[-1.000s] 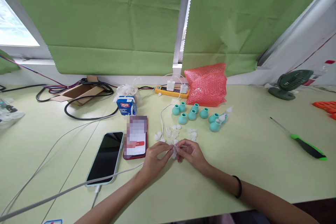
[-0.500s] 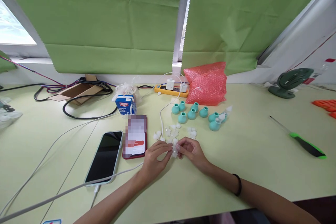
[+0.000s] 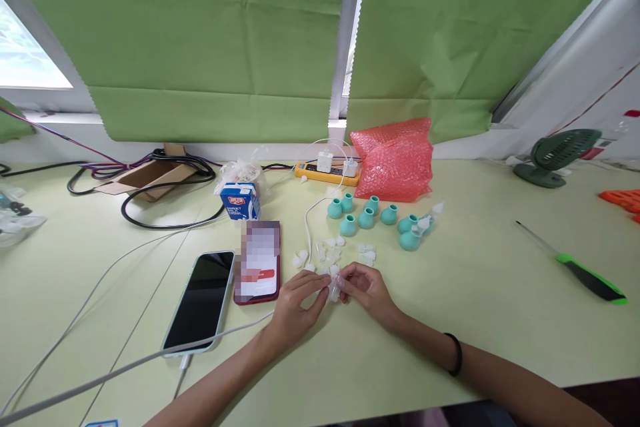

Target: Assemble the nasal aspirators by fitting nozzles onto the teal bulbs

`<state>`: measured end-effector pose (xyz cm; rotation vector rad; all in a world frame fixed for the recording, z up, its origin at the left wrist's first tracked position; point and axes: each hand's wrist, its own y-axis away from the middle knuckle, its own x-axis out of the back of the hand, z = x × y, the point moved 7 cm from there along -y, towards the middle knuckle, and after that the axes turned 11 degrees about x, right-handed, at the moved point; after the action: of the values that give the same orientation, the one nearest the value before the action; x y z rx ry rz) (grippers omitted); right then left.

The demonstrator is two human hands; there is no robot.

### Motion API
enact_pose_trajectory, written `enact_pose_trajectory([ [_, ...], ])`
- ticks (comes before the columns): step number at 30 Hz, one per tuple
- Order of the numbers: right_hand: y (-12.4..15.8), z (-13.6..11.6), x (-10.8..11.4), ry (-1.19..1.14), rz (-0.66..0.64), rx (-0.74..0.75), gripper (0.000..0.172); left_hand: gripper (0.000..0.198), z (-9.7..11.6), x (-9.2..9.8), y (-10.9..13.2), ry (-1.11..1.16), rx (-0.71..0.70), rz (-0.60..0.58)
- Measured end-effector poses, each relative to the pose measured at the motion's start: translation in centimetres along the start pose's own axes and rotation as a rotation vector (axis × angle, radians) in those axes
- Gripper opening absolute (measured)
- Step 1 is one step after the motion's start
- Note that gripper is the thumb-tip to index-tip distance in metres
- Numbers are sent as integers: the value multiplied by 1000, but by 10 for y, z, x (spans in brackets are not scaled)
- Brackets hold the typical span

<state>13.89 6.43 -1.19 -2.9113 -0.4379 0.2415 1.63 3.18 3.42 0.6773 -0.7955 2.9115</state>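
Observation:
Both my hands rest on the pale green table near its front. My left hand [image 3: 295,303] and my right hand [image 3: 365,290] meet fingertip to fingertip, pinching a small translucent white plastic piece [image 3: 333,291] between them. Just beyond the fingers lie several more loose white pieces [image 3: 330,255]. Farther back stand several teal rubber cups [image 3: 367,215], some on their side. A black band circles my right wrist.
Left of my hands lie a dark phone [image 3: 203,300] on a white cable and a red phone [image 3: 259,261]. A blue carton [image 3: 239,201], cardboard box with black cables [image 3: 150,178], power strip [image 3: 327,172], pink bubble wrap [image 3: 395,157], small fan [image 3: 553,155] and green-handled screwdriver [image 3: 583,273] surround them.
My hands stay pinched together on the white piece, with only slight finger movement. The view has shifted a little.

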Motion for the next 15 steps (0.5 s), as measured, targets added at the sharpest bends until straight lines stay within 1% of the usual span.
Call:
enact_pose_trajectory([
  [4, 0, -1, 1, 8, 7, 22, 21, 18, 0, -1, 0, 1, 7, -16],
  [7, 0, -1, 2, 3, 16, 26, 21, 19, -2, -2, 0, -10, 42, -39],
  [12, -1, -1, 5, -28, 48, 16, 20, 23, -5, -6, 2, -2, 85, -97],
  [15, -2, -2, 4, -46, 44, 16, 18, 24, -5, -8, 3, 22, 102, -124],
])
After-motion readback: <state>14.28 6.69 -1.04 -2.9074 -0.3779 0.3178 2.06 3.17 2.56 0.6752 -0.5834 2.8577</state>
